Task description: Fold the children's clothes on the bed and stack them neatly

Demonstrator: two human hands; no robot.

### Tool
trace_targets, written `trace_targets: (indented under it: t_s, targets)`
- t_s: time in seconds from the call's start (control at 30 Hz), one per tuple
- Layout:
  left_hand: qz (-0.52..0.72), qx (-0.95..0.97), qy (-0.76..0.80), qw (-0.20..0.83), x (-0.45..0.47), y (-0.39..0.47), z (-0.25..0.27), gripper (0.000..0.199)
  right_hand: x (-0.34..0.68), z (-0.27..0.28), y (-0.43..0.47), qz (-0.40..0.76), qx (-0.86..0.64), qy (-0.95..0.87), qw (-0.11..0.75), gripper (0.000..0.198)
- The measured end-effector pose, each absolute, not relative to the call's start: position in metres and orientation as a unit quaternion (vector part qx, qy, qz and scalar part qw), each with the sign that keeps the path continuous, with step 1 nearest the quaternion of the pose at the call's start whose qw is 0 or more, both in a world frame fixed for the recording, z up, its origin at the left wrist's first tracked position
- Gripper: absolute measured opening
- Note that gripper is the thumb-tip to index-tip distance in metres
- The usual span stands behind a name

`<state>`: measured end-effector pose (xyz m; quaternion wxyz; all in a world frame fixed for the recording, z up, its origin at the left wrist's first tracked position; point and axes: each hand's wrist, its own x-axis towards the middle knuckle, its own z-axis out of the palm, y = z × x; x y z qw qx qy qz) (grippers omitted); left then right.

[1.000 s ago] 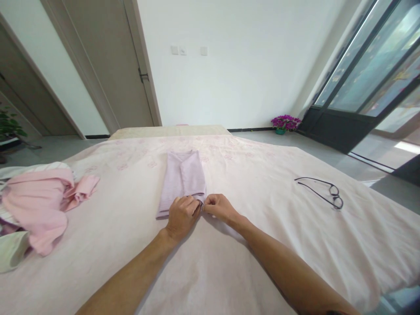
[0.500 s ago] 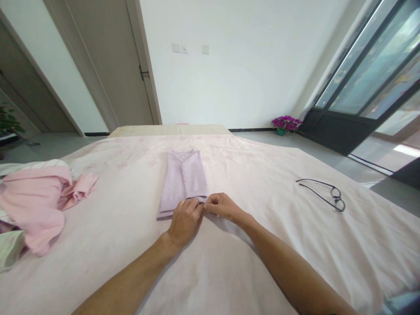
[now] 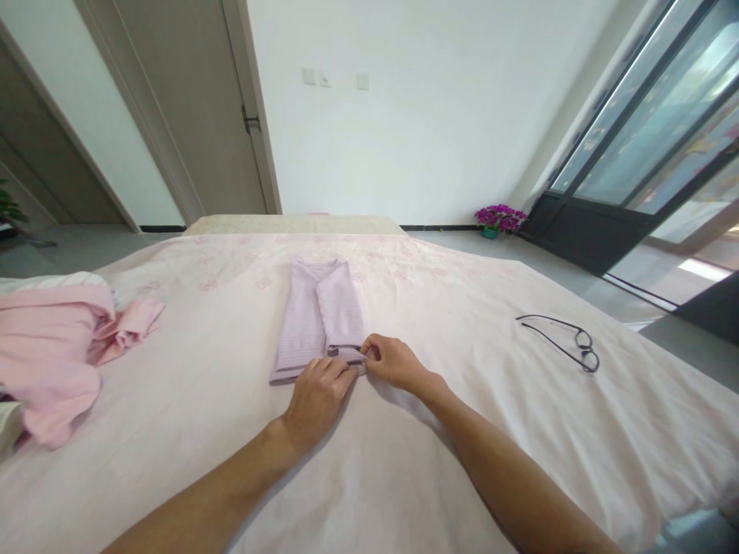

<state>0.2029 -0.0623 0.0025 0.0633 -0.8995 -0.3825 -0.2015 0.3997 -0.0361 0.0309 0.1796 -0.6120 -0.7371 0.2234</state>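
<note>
A lilac V-neck garment point(image 3: 317, 308), perhaps a cardigan or pyjama top, lies folded into a narrow upright rectangle on the pale pink sheet point(image 3: 450, 431). At its near edge, my left hand point(image 3: 323, 392) is closed on the lower hem, fingertips hidden in the fabric. My right hand point(image 3: 392, 360) pinches the near right corner between thumb and forefinger. Between the two hands the hem layers stand slightly apart, showing a dark gap.
Crumpled pink clothing point(image 3: 51, 331) lies at the left of the sheet. Black-framed glasses point(image 3: 583, 346) rest with their arms spread at the right. Beyond the bed are a door point(image 3: 190, 100), a white wall and a pot of magenta flowers point(image 3: 499, 218).
My hands have moved slightly apart, the left one down and leftward. The hem between them has opened, with more of its layers showing. The view has shifted a little.
</note>
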Motion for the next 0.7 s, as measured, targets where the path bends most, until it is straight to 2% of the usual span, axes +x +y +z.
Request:
trace_targets:
  t_s: [0.1, 0.2, 0.4, 0.7]
  targets:
    - [-0.186, -0.904, -0.379, 0.064, 0.201, -0.070, 0.006, 0.023, 0.392, 0.033, -0.042, 0.199, -0.603, -0.748, 0.195, 0.019]
    - [-0.170, -0.908, -0.377, 0.069, 0.201, -0.075, 0.011, 0.025, 0.383, 0.031, -0.047, 0.153, -0.588, -0.765, 0.214, 0.022]
    - [-0.167, -0.915, -0.364, 0.055, 0.201, -0.079, 0.016, 0.024, 0.383, 0.025, -0.048, 0.103, -0.594, -0.773, 0.199, 0.025]
    - [-0.210, -0.896, -0.391, -0.023, 0.192, -0.065, 0.010, 0.018, 0.387, 0.022, -0.039, 0.191, -0.601, -0.748, 0.208, 0.011]
